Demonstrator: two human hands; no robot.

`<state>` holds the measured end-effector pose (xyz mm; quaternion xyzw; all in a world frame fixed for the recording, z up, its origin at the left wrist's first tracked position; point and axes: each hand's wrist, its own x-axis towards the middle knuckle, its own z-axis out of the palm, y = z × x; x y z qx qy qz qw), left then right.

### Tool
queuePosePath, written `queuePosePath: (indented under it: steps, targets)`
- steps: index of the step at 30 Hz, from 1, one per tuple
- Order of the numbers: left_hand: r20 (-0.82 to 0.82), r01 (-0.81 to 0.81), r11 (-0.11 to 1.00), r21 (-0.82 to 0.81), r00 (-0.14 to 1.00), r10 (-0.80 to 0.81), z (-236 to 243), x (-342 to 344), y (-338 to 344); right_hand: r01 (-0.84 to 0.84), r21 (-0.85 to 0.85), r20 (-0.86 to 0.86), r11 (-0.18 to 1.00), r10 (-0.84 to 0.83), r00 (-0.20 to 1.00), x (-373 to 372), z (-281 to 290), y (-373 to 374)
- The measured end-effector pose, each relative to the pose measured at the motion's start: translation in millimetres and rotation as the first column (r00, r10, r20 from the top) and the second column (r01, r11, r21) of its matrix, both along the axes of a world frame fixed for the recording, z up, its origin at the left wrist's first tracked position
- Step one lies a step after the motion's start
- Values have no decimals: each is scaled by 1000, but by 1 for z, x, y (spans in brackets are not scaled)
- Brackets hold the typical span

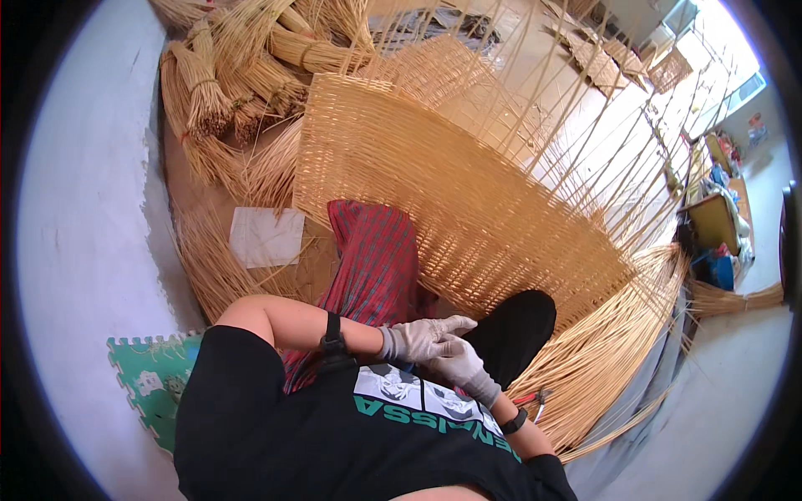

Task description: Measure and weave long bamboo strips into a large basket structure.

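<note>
My left hand [415,340] and my right hand [464,367], both in pale work gloves, meet in front of my torso. The left fingers are stretched out over the right hand. Partly hidden against the left glove, the right fingers do not show their grip; no tool or strand can be made out in either hand. Beyond them a large woven wicker panel [451,179] leans over my legs, long unwoven rods standing up from its far edge. A red plaid cloth [376,259] covers my left leg.
Bundles of wicker rods [205,88] lie at the far left. Loose long rods [610,359] fan out at right, beside a red-handled tool [535,399]. A white square sheet [266,236] lies left of the cloth. A green foam mat [150,384] borders the left wall [83,209].
</note>
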<state>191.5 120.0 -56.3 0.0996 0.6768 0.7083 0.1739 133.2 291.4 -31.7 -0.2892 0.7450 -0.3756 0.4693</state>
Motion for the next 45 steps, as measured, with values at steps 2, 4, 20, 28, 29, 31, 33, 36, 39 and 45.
queuePosePath:
  steps: [2, 4, 20, 28, 29, 31, 33, 36, 39, 45]
  targets:
    - [-74, 111, 991, 69, 992, -106, 6, -15, -17, 284, 15, 202, 959, -281, 938, -16, 14, -4]
    - [-81, 129, 982, 135, 990, -119, 17, -31, -44, 619, -45, 247, 784, -591, 768, -57, 32, -9]
    - [-853, -885, 410, -222, 380, 358, 24, -246, -257, 281, 43, -999, 959, 33, 41, -220, 46, -243]
    - [-895, -913, 373, -167, 299, 330, 21, -326, -275, 223, -196, -969, 955, -154, -192, -262, 51, -216]
    - [-715, -853, 444, -273, 489, 500, 27, -333, -276, 226, -270, -953, 936, -227, -201, -263, 50, -184]
    - [-922, -951, 277, -137, 225, 316, 37, -339, -274, 242, -441, -893, 864, -396, -214, -264, 39, -100]
    - [-984, -970, 170, 171, -178, -24, 47, -343, -270, 443, -489, -868, 751, -369, -333, -264, 17, 2]
    - [-456, -757, 459, -466, 650, 608, 58, -336, -258, 805, -497, -720, 324, -672, -174, -279, -31, 119]
    - [-251, -837, 511, 193, 461, 851, 66, -336, -218, 909, -377, -507, 180, -861, -40, -294, -71, 167]
    - [-41, -329, 866, 376, 928, 370, 55, -344, -37, 935, -248, -467, 254, -877, 115, -302, -77, 165]
